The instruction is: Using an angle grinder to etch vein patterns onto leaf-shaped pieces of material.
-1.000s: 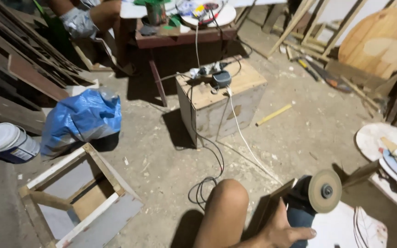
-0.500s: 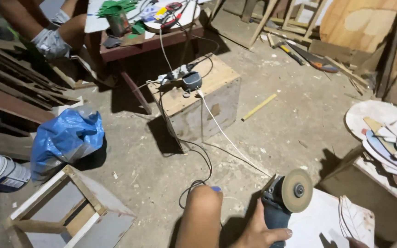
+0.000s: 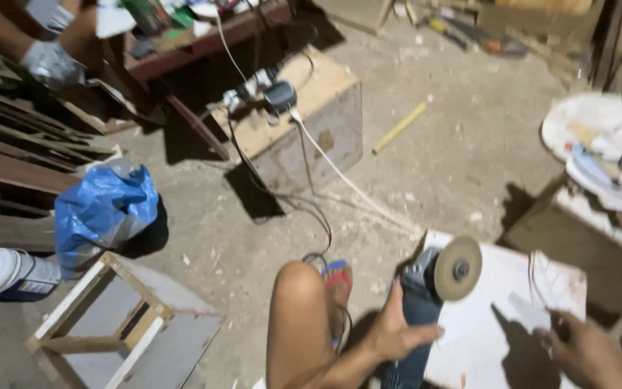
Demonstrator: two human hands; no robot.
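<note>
Here, the left hand (image 3: 397, 335) clamps the heavy, rigid angle grinder (image 3: 426, 302) by its body, clear of the sanding disc (image 3: 458, 268), while the right hand (image 3: 588, 353) presses fingers-together on the stiff white board (image 3: 498, 324).

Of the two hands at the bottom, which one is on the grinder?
The left hand: it wraps the blue grinder body below the round disc. The right hand rests apart, at the white board's right edge.
</note>
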